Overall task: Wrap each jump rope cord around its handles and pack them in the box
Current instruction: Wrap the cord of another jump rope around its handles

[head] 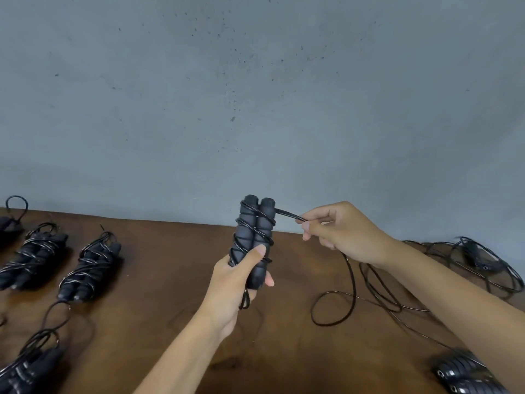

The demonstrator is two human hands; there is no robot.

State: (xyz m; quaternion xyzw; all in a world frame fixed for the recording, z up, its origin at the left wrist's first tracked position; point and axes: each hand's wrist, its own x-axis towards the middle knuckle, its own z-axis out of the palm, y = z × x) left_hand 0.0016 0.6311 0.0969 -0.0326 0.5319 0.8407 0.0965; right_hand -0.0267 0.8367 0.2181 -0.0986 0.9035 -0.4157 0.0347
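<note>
My left hand (240, 275) grips the lower part of a pair of black foam jump rope handles (255, 231), held upright side by side above the brown table (176, 282). Black cord winds round them several times. My right hand (335, 230) pinches the cord (289, 215) just right of the handle tops and holds it taut. The loose rest of the cord (350, 282) hangs below my right hand and loops on the table. No box is in view.
Several wrapped jump ropes (91, 268) lie in rows at the left of the table. An unwrapped rope with loose coils (480, 263) lies at the far right, and another bundle (466, 376) sits at the bottom right. A grey wall (255, 95) stands behind the table.
</note>
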